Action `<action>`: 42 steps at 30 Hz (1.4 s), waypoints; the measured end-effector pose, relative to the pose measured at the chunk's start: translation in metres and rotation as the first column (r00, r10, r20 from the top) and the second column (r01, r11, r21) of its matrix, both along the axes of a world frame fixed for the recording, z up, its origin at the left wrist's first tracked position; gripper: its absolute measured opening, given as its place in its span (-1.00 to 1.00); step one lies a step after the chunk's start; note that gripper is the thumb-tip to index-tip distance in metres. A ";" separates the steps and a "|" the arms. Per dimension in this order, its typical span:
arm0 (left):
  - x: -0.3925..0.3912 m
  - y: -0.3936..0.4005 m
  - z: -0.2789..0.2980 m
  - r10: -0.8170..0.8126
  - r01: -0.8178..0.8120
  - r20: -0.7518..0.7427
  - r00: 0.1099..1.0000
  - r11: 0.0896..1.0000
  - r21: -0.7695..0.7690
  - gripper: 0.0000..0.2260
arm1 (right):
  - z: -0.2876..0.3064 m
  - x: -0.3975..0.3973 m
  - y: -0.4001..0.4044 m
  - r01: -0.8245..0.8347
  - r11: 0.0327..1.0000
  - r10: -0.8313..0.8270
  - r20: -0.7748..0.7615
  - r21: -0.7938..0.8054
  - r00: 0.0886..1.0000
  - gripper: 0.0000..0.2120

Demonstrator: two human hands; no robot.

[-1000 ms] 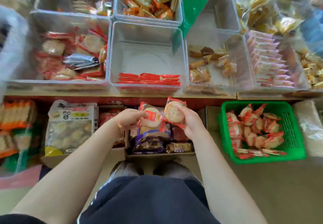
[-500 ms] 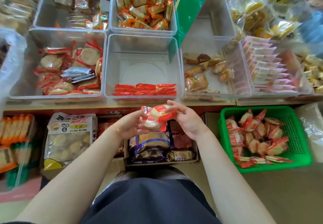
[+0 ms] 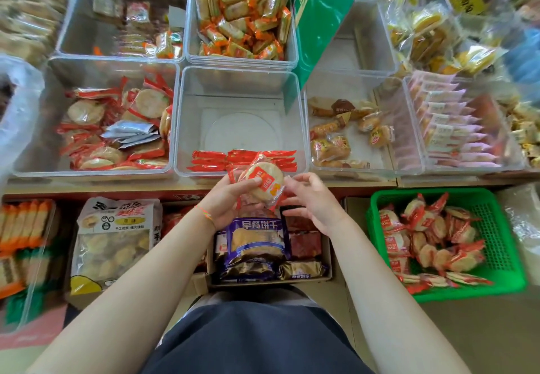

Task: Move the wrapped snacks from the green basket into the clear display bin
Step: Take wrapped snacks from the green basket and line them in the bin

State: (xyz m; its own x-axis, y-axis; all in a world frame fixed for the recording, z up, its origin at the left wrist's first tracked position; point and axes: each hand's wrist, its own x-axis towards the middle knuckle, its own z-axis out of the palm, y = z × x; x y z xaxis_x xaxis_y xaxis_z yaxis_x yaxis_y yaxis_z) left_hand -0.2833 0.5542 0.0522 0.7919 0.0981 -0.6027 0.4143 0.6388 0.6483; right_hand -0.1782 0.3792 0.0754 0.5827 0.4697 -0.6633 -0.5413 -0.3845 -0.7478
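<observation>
Left hand (image 3: 226,198) curled around stacked wrapped snacks (image 3: 263,182), held just before the clear display bin (image 3: 187,116) at twelve o'clock, right hand (image 3: 312,201) beside them, fingers loosely spread, green basket (image 3: 508,256) at three o'clock held more snacks.

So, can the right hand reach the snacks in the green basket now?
Probably yes. The right hand is open and holds nothing, the green basket stands open-topped on its side, and nothing lies between them. The left hand holds the snack stack.

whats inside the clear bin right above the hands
The clear bin holds a row of red wrapped snacks standing along its front wall; the rest of its floor is bare. Their faces are hidden, only top edges show.
</observation>
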 end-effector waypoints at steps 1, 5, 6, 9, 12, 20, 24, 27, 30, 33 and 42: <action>0.002 0.001 0.001 -0.008 0.007 0.022 1.000 1.000 0.030 -0.68 | 0.002 -0.001 0.004 -0.072 0.997 0.072 0.009 -0.033 0.997 -0.54; 0.005 0.010 0.000 -0.054 0.040 0.082 0.995 0.987 0.156 -0.60 | 0.005 -0.003 0.023 -0.099 0.995 0.101 0.079 -0.021 0.992 -0.64; 0.005 0.013 0.000 -0.049 0.033 0.078 0.996 0.981 0.191 -0.58 | 0.003 -0.002 0.027 -0.079 0.997 0.081 0.080 -0.020 0.994 -0.66; 0.002 0.026 -0.003 -0.010 -0.005 0.051 0.999 0.962 0.272 -0.56 | -0.003 0.002 0.037 -0.042 0.999 0.042 -0.014 0.022 0.999 -0.65; -0.001 0.041 -0.005 0.066 -0.071 0.027 0.997 0.968 0.242 -0.58 | -0.003 0.009 0.044 0.099 0.988 -0.081 -0.152 0.115 0.985 -0.68; 0.019 0.108 -0.001 0.324 -0.251 0.094 0.942 0.488 0.836 -0.79 | -0.003 0.049 0.089 0.251 0.961 -0.257 0.041 0.116 0.965 -0.61; 0.033 0.136 -0.016 0.127 -0.121 0.125 0.984 -0.044 0.992 -0.82 | -0.019 0.058 0.135 0.053 0.989 0.018 0.467 -0.138 0.884 -0.64; 0.033 0.147 -0.034 0.156 -0.105 0.125 0.980 -0.133 0.985 -0.84 | -0.032 0.061 0.163 -0.109 0.929 0.329 0.653 -0.354 0.682 -0.67; 0.036 0.146 -0.043 0.120 -0.087 0.111 0.987 -0.190 0.978 -0.82 | -0.051 0.059 0.186 -0.250 0.862 0.499 0.652 -0.441 0.571 -0.65; 0.039 0.146 -0.044 0.078 -0.035 0.052 0.996 -0.207 0.978 -0.80 | -0.067 0.051 0.210 -0.348 0.809 0.586 0.608 -0.474 0.536 -0.72; 0.039 0.147 -0.044 0.067 0.033 -0.023 0.998 -0.156 0.987 -0.83 | -0.070 0.045 0.227 -0.539 0.654 0.754 0.404 -0.530 0.518 -0.74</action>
State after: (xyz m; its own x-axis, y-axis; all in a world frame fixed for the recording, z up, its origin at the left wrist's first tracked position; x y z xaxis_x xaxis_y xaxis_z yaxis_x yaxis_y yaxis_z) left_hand -0.2441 0.7009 0.0084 0.7557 0.6315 0.1735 0.4748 -0.7108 0.5190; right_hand -0.1333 0.6062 0.0054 0.4890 0.7089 -0.5083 0.4233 -0.7024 -0.5723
